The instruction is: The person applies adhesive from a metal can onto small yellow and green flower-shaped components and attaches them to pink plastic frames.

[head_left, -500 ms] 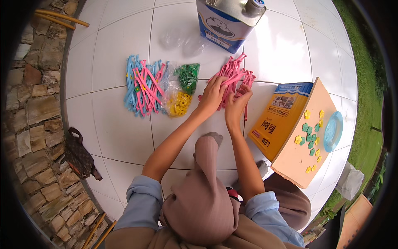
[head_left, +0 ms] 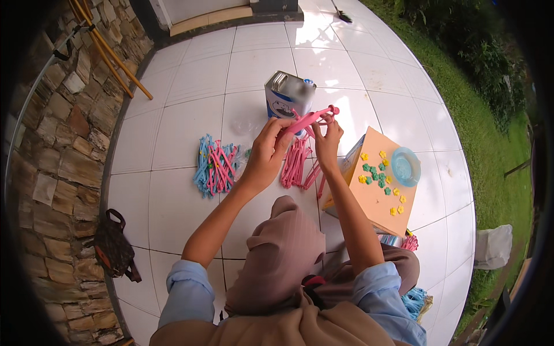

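Above the floor, my left hand [head_left: 270, 149] is closed around a few pink strips with knobbed ends [head_left: 306, 122], which slant up to the right. Fingers of my right hand [head_left: 328, 143] pinch the strips near their far ends. Below and between my hands, a bundle of similar pink strips [head_left: 296, 164] lies on the white tiles, with some loose ones by my right wrist. Left of my left forearm is a pile of blue and pink strips [head_left: 214, 168]. My left hand mostly covers the clear bags of small green and yellow pieces beside that pile.
A blue-and-white metal can [head_left: 283, 104] stands just beyond my hands. On my right, a box with a peach top [head_left: 375, 202] carries yellow and green flower pieces and a light-blue dish [head_left: 405, 167]. A dark bag [head_left: 115, 251] lies by the stone wall [head_left: 57, 190].
Both hands have lifted a few pink strips off the bundle on the floor. My view has tilted up, bringing in more of the far floor and a doorway.
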Tool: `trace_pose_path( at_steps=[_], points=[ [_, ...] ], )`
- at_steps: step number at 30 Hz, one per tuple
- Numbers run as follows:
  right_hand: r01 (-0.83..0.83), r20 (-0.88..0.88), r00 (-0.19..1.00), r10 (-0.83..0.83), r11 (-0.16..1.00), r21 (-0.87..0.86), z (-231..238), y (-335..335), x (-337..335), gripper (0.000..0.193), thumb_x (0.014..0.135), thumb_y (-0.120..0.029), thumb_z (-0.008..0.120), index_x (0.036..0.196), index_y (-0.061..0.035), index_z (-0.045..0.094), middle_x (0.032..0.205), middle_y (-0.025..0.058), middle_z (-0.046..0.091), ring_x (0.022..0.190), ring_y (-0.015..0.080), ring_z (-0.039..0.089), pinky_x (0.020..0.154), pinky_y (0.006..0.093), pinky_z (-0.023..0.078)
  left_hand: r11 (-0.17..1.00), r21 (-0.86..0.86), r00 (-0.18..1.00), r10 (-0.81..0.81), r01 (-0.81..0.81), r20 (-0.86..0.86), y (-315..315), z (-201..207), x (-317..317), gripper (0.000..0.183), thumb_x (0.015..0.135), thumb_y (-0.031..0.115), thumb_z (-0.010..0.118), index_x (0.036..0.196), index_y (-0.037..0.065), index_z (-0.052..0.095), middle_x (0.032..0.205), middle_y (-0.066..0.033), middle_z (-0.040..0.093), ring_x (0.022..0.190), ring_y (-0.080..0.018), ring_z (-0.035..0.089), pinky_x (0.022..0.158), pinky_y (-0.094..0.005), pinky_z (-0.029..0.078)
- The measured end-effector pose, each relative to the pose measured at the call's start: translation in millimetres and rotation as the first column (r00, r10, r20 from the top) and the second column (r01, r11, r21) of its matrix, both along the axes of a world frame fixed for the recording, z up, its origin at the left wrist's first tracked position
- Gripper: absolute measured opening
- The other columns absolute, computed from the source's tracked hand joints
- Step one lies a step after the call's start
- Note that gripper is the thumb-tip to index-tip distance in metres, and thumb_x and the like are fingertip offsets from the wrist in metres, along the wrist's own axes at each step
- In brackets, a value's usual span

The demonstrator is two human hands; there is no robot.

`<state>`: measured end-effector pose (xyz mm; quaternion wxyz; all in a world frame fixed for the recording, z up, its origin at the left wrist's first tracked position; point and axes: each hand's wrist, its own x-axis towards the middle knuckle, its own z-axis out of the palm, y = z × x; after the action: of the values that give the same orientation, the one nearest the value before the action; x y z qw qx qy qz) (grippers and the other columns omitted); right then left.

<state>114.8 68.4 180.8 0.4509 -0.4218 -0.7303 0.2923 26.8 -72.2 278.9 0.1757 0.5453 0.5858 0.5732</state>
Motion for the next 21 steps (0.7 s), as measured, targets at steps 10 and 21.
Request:
trace_pose_path(
  at_steps=[10, 21],
  points=[
    [-0.484, -0.331, 0.863, 0.382, 0.814, -0.321, 39, -12, 0, 0.025, 0.096, -0.023, 0.040, 0.097, -0.0045, 0.057, 0.066, 0.0008, 0.053, 0.058, 0.0083, 0.051, 0.052, 0.0220, 0.040, 0.855, 0.110, 0.756, 0.502, -0.507, -0.419, -27, -39, -32, 0.053, 0.083, 0.011, 0.060, 0.128, 0.002, 0.033, 0.128, -0.0164, 0.034, 0.108, -0.0251, 0.046, 0.093, -0.0387, 0.037],
    [-0.430, 0.508, 0.829, 0.233, 0.846, 0.314, 169, -67, 135, 0.024, 0.080, -0.023, 0.063, 0.099, -0.0084, 0.058, 0.072, 0.0070, 0.062, 0.071, 0.0263, 0.058, 0.061, 0.0361, 0.045, 0.986, 0.019, 0.753, -0.115, 0.166, -0.648, 1, 31, 30, 0.020, 0.086, 0.016, 0.055, 0.102, 0.004, 0.054, 0.084, -0.0099, 0.056, 0.075, -0.0281, 0.058, 0.063, -0.0356, 0.048]
  ],
)
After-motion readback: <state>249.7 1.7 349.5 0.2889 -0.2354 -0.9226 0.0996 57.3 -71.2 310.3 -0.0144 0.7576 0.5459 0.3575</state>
